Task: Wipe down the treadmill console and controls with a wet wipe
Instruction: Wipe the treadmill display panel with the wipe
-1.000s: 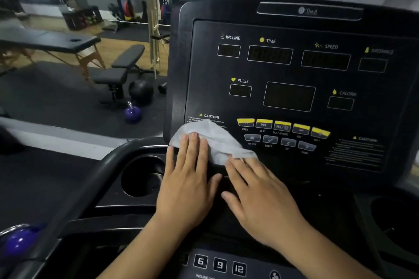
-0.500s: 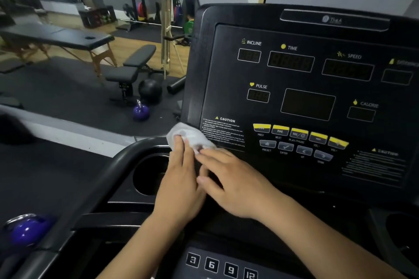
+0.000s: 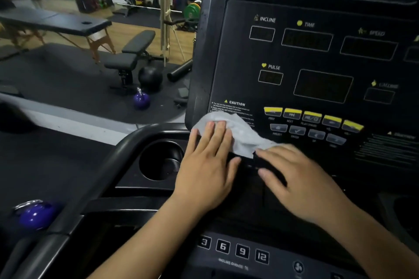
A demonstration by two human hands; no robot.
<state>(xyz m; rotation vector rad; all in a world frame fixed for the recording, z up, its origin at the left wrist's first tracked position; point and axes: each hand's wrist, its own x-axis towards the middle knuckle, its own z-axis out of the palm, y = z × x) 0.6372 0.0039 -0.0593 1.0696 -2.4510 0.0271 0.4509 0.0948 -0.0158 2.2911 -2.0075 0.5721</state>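
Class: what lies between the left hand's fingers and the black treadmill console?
A white wet wipe, pressed under the left hand onto the black treadmill console; head view.

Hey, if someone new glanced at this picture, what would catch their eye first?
The left hand and right hand press a white wet wipe against the lower left corner of the black treadmill console. Just right of it, a row of yellow buttons stands out.

Wipe (image 3: 235, 133) on console (image 3: 238, 56) lower-left corner, under both hands; cup holder (image 3: 162, 161) left of left hand (image 3: 207, 170); right hand (image 3: 301, 179) beside it
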